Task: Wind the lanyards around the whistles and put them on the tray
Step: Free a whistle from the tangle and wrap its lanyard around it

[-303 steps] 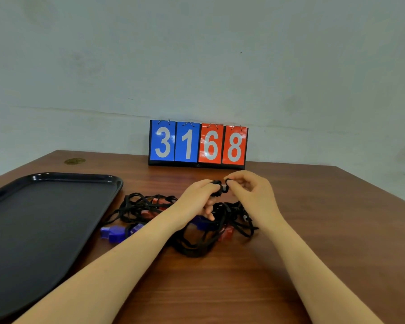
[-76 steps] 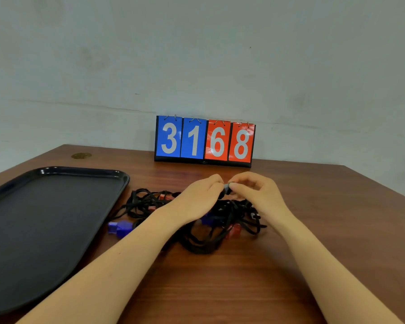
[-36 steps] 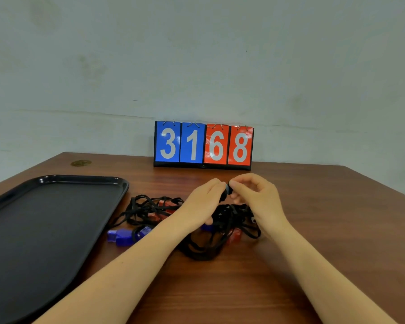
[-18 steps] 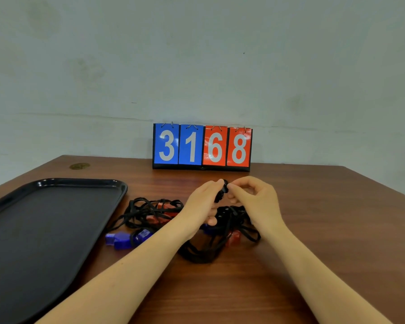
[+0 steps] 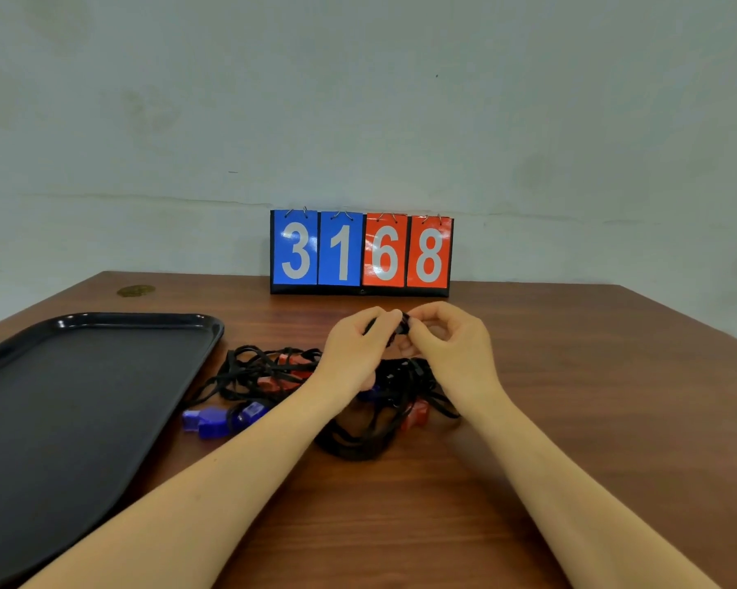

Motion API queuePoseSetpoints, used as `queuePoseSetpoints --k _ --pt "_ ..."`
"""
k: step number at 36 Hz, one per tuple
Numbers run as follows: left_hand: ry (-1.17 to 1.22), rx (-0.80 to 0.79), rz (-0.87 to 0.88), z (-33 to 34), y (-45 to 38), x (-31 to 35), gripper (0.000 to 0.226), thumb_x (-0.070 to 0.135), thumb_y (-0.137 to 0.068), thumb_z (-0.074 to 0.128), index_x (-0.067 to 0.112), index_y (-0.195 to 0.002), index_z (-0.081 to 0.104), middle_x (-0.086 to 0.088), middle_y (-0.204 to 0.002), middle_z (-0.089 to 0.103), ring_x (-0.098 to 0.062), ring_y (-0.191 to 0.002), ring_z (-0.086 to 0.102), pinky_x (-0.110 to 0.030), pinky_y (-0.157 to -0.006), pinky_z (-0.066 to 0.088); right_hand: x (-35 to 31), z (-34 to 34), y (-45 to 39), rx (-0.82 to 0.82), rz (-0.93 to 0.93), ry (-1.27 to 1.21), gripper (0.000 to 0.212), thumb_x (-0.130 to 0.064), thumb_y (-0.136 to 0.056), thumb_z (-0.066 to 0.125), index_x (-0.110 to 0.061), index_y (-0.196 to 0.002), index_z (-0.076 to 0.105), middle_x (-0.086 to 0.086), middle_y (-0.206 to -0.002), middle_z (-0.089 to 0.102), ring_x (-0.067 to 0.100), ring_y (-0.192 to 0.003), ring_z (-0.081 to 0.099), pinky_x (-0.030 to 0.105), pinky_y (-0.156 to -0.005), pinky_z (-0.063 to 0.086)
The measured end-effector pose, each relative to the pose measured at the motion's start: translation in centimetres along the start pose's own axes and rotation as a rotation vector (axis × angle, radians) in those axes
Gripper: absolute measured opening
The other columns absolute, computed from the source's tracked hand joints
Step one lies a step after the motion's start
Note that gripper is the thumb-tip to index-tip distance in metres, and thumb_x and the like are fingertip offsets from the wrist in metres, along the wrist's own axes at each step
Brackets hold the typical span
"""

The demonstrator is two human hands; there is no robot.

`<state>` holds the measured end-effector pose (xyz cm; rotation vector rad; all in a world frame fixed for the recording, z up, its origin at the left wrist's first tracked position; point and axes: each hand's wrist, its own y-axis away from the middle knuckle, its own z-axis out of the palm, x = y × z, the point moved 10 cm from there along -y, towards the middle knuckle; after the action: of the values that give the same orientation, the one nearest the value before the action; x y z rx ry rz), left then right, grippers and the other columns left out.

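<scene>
Your left hand (image 5: pixel 360 348) and right hand (image 5: pixel 451 346) meet fingertip to fingertip, pinching a small black lanyard bundle (image 5: pixel 402 324) above the tangle (image 5: pixel 358 401); the tray (image 5: pixel 103 329) lies left, nearer your left hand.

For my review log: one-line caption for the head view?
Both hands pinch a black lanyard above tangled whistles, beside a black tray.

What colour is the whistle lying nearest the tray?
Blue, translucent-looking: the whistle by the tray, head view.
</scene>
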<state>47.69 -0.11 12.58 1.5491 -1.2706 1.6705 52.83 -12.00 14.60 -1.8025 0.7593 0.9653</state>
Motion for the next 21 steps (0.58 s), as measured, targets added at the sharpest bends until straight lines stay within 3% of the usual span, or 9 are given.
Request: queuePoseSetpoints --k 5,17,21 --pt "0.049 -0.046 -0.012 -0.1 0.3 0.2 0.031 0.028 -0.100 0.046 0.017 -0.071 0.052 -0.004 -0.058 0.033 -0.010 -0.039 0.023 -0.019 -0.035 0.017 -0.8 0.3 0.3 -0.056 -0.031 -0.047 0.011 -0.011 -0.091 0.060 -0.020 -0.093 0.066 -0.001 -0.079 0.071 0.011 -0.070 0.069 0.024 -0.070 0.058" --pt "0.008 0.002 0.052 0.0 0.3 0.6 0.030 0.027 -0.101 0.044 0.020 -0.074 0.055 0.010 -0.047 0.037 -0.011 -0.040 0.026 -0.025 -0.039 0.023 0.4 0.6 0.1 -0.062 0.143 -0.240 0.014 -0.011 -0.090 0.063 -0.015 -0.101 0.071 0.001 -0.092 0.074 0.009 -0.080 0.072 0.021 -0.075 0.058" --pt "-0.020 0.000 0.062 0.0 0.4 0.6 0.029 0.026 -0.100 0.045 0.017 -0.074 0.056 0.010 -0.048 0.038 -0.009 -0.039 0.026 -0.024 -0.038 0.022 0.1 0.6 0.2 -0.065 0.117 -0.205 0.016 -0.006 -0.090 0.060 -0.019 -0.092 0.070 0.001 -0.087 0.073 0.008 -0.076 0.072 0.018 -0.072 0.057"
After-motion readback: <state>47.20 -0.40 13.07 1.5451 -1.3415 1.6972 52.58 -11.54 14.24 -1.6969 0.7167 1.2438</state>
